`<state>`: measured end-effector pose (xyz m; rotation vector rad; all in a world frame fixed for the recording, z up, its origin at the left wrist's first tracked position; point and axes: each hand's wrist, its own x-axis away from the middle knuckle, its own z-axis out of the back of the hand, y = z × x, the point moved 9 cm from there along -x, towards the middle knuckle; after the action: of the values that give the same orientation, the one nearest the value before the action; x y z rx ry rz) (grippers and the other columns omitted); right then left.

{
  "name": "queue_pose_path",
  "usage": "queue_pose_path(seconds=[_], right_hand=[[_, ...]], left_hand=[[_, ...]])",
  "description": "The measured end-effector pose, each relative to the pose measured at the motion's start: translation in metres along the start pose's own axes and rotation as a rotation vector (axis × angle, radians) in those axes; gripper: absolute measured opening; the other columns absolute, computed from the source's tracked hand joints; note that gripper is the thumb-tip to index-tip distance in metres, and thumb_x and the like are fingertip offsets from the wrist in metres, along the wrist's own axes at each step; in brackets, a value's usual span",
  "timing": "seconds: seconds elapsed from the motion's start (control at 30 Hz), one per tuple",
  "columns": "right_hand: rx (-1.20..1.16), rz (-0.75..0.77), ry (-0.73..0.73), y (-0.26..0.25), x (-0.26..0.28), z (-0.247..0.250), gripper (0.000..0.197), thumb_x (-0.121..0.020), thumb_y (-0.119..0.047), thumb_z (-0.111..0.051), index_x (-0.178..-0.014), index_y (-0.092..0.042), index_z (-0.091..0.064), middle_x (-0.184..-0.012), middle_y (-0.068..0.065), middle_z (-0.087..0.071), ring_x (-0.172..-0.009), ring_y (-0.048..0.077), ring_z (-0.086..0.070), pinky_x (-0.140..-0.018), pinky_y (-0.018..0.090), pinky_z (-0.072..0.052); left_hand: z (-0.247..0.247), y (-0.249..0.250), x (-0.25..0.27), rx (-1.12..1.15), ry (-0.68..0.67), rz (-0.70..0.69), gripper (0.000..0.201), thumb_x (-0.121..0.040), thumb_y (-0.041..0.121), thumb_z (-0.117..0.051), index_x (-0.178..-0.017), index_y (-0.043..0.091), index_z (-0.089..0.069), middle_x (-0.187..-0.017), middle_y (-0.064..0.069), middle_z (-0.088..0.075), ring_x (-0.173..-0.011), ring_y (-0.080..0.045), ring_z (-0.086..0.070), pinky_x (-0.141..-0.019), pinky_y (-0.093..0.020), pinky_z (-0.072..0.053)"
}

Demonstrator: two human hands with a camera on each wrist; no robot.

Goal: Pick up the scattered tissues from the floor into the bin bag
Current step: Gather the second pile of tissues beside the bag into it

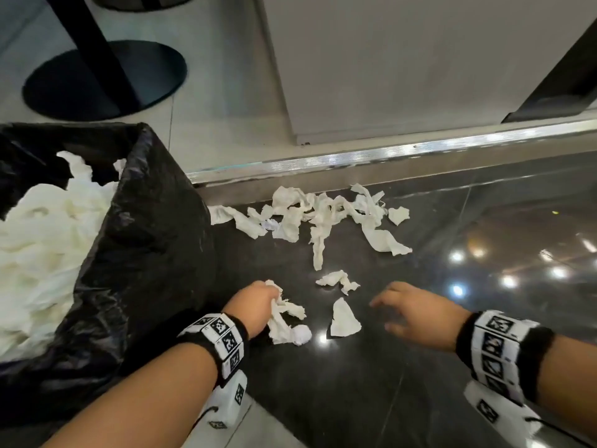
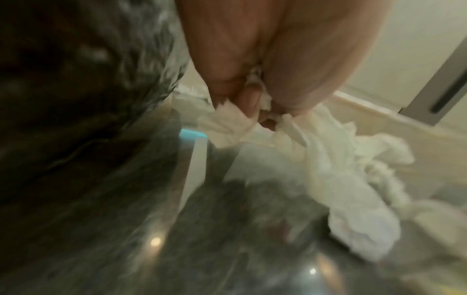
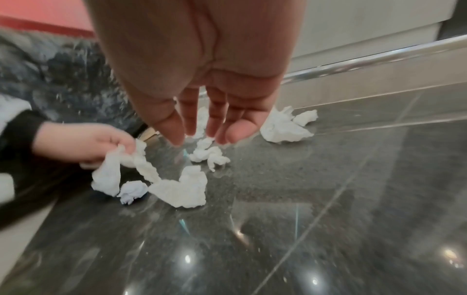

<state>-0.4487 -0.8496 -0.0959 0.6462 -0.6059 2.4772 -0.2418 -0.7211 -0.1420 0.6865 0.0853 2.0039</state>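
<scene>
My left hand [image 1: 258, 302] grips a bunch of crumpled white tissues [image 1: 286, 321] just above the dark polished floor, next to the black bin bag [image 1: 145, 253]; the wrist view shows the fingers [image 2: 250, 101] curled round the same tissue bunch [image 2: 328, 169]. The bag holds a heap of white tissues [image 1: 35, 247]. My right hand [image 1: 410, 305] hovers open, fingers spread, holding nothing, beside a flat tissue piece [image 1: 344, 318] and a small crumpled tissue [image 1: 337, 281]. From the right wrist, that hand [image 3: 202, 131] hangs over the small tissue [image 3: 208, 154]. A larger tangle of tissues [image 1: 323, 215] lies farther off by the metal strip.
A metal threshold strip [image 1: 387, 156] and a grey wall panel [image 1: 403, 59] bound the far side. A round black table base [image 1: 103, 79] stands beyond the bag on pale tiles. The dark floor [image 1: 484, 253] to the right reflects ceiling lights.
</scene>
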Motion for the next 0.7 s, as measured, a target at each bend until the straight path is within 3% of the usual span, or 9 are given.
queue_pose_path(seconds=[0.13,0.2,0.27,0.33,0.4,0.5,0.57,0.63,0.7], right_hand=[[0.086,0.023,-0.021,-0.021,-0.051,-0.013,0.086,-0.073,-0.054,-0.069,-0.143,-0.043,-0.021,-0.154,0.003,-0.013,-0.129,0.03,-0.042,-0.107,0.039,-0.039],[0.17,0.023,-0.053,-0.029,-0.072,-0.021,0.095,-0.071,-0.053,-0.072,-0.143,-0.049,-0.01,-0.159,0.003,0.007,-0.131,0.037,-0.035,-0.106,0.045,-0.04],[0.233,0.013,-0.058,-0.033,-0.091,-0.025,0.095,-0.073,-0.052,-0.071,-0.142,-0.052,-0.007,-0.158,0.001,0.016,-0.132,0.039,-0.031,-0.103,0.047,-0.042],[0.242,-0.014,-0.076,-0.033,-0.106,-0.029,0.088,-0.075,-0.051,-0.069,-0.143,-0.05,-0.014,-0.159,0.0,0.011,-0.133,0.039,-0.028,-0.103,0.047,-0.041],[0.227,-0.012,-0.08,-0.033,-0.116,-0.033,0.073,-0.078,-0.047,-0.067,-0.141,-0.038,-0.03,-0.156,0.004,-0.011,-0.129,0.039,-0.031,-0.103,0.047,-0.04],[0.19,0.052,-0.018,-0.041,-0.116,-0.038,0.036,-0.089,-0.031,-0.055,-0.122,-0.017,-0.051,-0.129,0.009,-0.043,-0.11,0.036,-0.049,-0.094,0.043,-0.045],[0.107,0.057,-0.028,-0.041,-0.112,-0.045,0.025,-0.09,-0.023,-0.047,-0.113,-0.014,-0.053,-0.115,0.01,-0.05,-0.103,0.035,-0.057,-0.09,0.041,-0.047],[0.011,0.053,-0.017,-0.043,-0.109,-0.039,0.021,-0.088,-0.018,-0.044,-0.106,-0.018,-0.052,-0.109,0.011,-0.056,-0.102,0.033,-0.059,-0.088,0.037,-0.047],[-0.118,0.067,0.039,-0.056,-0.104,-0.022,0.019,-0.088,-0.019,-0.04,-0.104,-0.021,-0.051,-0.102,0.009,-0.058,-0.095,0.028,-0.057,-0.085,0.034,-0.045]], left_hand=[[0.061,0.023,0.032,0.194,0.157,-0.036,0.026,-0.087,0.01,-0.04,-0.099,0.01,-0.063,-0.107,-0.009,-0.058,-0.099,-0.024,-0.056,-0.089,-0.029,-0.042],[0.095,0.031,0.055,0.269,0.216,-0.067,0.029,-0.079,0.025,-0.038,-0.087,0.006,-0.06,-0.091,-0.005,-0.057,-0.089,-0.019,-0.053,-0.083,-0.03,-0.043],[0.13,0.034,0.075,0.293,0.288,-0.075,0.042,-0.071,0.042,-0.035,-0.075,0.005,-0.055,-0.079,-0.007,-0.053,-0.081,-0.017,-0.05,-0.077,-0.032,-0.043],[0.168,0.034,0.096,0.227,0.422,-0.049,0.042,-0.075,0.046,-0.043,-0.07,0.005,-0.051,-0.074,-0.007,-0.052,-0.078,-0.017,-0.049,-0.073,-0.032,-0.041],[0.209,0.031,0.119,0.111,0.58,-0.029,0.028,-0.083,0.032,-0.058,-0.073,0.005,-0.056,-0.077,-0.007,-0.054,-0.078,-0.019,-0.05,-0.07,-0.028,-0.036],[0.268,0.015,0.155,-0.019,0.772,0.018,0.002,-0.082,0.012,-0.059,-0.083,0.014,-0.058,-0.086,-0.003,-0.056,-0.079,-0.019,-0.048,-0.069,-0.024,-0.029],[0.295,-0.011,0.171,-0.092,0.842,0.098,0.015,-0.082,0.009,-0.053,-0.088,0.023,-0.05,-0.092,-0.006,-0.06,-0.078,-0.025,-0.051,-0.071,-0.033,-0.037],[0.307,-0.045,0.176,-0.175,0.839,0.213,0.021,-0.084,0.008,-0.049,-0.095,0.026,-0.047,-0.091,-0.011,-0.057,-0.071,-0.029,-0.051,-0.067,-0.04,-0.041],[0.292,-0.081,0.164,-0.228,0.607,0.324,0.029,-0.089,0.015,-0.051,-0.111,0.033,-0.049,-0.11,-0.014,-0.053,-0.082,-0.03,-0.053,-0.079,-0.044,-0.046]])
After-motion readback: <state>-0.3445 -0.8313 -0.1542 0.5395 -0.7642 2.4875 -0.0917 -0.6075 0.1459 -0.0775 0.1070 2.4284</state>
